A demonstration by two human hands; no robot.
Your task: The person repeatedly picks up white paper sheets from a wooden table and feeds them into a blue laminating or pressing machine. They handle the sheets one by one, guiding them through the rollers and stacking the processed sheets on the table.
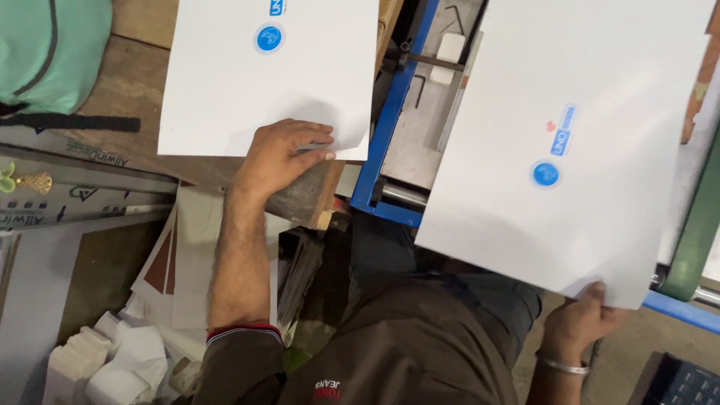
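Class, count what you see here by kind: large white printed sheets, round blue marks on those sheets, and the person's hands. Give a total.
White sheets: 2, left sheet, right sheet
Round blue marks: 2
Hands: 2, left hand, right hand
Total: 6

Print or paper-finishing workshop. Blue steel-framed machine (386,135) with metal bed and roller (403,195) beside a worn wooden bench (135,82). Large white printed sheets (262,75) lie on the bench and over the machine. Cardboard offcuts and paper scraps (120,360) piled on the floor under the bench's near edge.
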